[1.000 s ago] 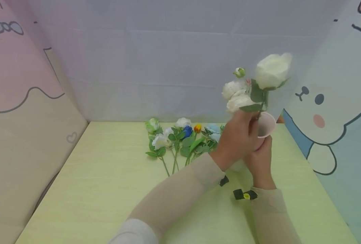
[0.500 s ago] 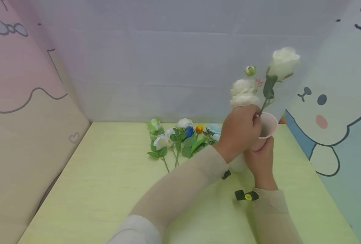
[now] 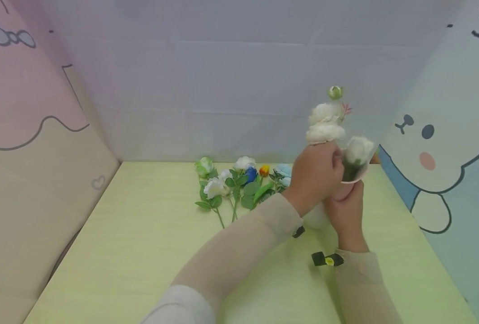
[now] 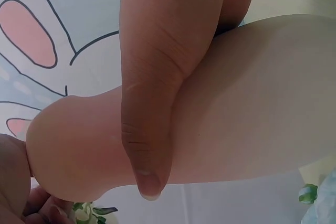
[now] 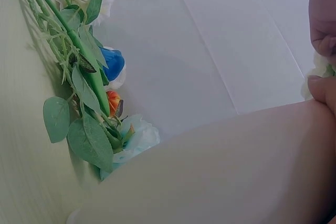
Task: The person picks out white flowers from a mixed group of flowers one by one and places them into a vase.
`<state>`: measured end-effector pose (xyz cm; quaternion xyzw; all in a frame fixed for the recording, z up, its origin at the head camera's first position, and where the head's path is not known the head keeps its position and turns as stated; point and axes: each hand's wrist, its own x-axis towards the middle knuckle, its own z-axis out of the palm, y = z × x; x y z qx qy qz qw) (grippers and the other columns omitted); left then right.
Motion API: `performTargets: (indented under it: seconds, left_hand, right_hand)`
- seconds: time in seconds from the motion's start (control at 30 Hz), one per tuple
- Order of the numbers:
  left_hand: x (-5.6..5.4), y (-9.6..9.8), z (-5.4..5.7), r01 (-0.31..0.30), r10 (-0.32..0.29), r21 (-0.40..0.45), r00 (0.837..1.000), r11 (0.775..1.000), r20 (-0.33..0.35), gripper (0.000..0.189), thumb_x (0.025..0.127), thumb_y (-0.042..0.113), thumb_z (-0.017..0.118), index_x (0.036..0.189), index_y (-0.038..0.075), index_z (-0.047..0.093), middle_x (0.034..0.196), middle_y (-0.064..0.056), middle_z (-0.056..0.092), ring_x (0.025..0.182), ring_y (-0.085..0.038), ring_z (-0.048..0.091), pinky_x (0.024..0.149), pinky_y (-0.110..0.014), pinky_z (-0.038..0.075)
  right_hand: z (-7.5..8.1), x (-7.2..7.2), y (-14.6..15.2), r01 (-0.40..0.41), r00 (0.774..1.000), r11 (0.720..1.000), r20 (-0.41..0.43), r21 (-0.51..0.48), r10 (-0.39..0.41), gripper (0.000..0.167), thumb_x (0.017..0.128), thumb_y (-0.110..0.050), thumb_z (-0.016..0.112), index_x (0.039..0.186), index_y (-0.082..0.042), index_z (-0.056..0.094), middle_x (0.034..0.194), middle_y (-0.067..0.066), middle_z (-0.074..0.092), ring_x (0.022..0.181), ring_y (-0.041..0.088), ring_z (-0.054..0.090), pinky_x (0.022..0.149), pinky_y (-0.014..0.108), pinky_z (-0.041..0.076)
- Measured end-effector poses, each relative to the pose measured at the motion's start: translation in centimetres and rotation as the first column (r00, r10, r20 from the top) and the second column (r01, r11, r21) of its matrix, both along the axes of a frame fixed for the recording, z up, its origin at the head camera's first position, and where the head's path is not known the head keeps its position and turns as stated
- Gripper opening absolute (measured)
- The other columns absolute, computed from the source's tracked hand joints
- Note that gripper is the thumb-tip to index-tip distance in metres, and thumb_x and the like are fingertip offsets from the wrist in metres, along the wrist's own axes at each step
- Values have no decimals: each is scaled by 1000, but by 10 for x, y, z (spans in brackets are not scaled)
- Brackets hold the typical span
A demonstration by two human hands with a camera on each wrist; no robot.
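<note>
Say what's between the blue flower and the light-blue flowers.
An orange-yellow flower, between the blue flower and the light-blue flowers; it shows in the head and right wrist views.

Smooth matt vase, perhaps ceramic.

White rose blurred, stem out of sight in vase. Left hand fingertips hidden; stems of white blossoms covered behind it. Vase's middle behind right hand; base cut by left wrist view's right edge. Light-blue flowers, worktop's far edge, partly covered. Orange patch, far right corner: too hidden to tell. Worktop's near edge cut off.
</note>
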<state>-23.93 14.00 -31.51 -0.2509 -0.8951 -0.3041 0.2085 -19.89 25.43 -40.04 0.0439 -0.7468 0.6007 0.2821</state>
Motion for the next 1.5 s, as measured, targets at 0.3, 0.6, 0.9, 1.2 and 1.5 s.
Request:
performTargets:
  seconds: [0.3, 0.6, 0.9, 1.2, 1.5]
  left_hand:
    - [0, -5, -5, 31, -30, 32, 999, 999, -20, 5, 96, 17, 64, 98, 18, 69, 91, 11, 68, 80, -6, 60, 65, -17, 47]
    - [8, -17, -5, 83, -81, 98, 996, 992, -23, 4, 96, 15, 63, 94, 18, 65, 89, 10, 63, 79, -6, 56, 64, -17, 45]
    - [21, -57, -23, 65, -48, 191, 994, 979, -95, 5, 95, 12, 63, 91, 16, 64, 86, 6, 62, 81, -9, 58, 71, -19, 46]
    - [30, -97, -47, 7, 15, 387, 998, 922, -55, 3, 94, 10, 64, 93, 10, 67, 86, 2, 65, 77, -17, 59, 70, -29, 48]
    - [37, -146, -87, -195, 146, 465, 979, 864, 139, 4, 95, 12, 66, 98, 9, 67, 88, 2, 63, 67, -16, 46, 59, -33, 42]
  right_hand:
    - [-1, 2, -2, 36, 999, 999, 31, 19, -37, 61, 86, -6, 73, 141, -6, 46, 124, -1, 58, 108, 12, 56, 92, 24, 45]
    - [-11, -2, 2, 93, 988, 995, 125, 22, -95, 70, 85, -8, 74, 147, -6, 40, 132, 3, 53, 112, 13, 52, 93, 27, 43]
    - [-16, -9, 0, 92, 987, 996, 133, -14, -90, 81, 80, -11, 85, 147, -10, 39, 133, 2, 54, 113, 14, 52, 96, 30, 41]
    - [-33, -14, 10, 105, 985, 994, 140, -37, -98, 88, 77, -17, 91, 148, -17, 39, 137, 1, 53, 118, 15, 51, 102, 33, 40]
    - [-30, -12, 11, 116, 978, 993, 177, -17, -111, 88, 80, -14, 88, 151, -11, 35, 142, 4, 50, 122, 16, 48, 106, 33, 37]
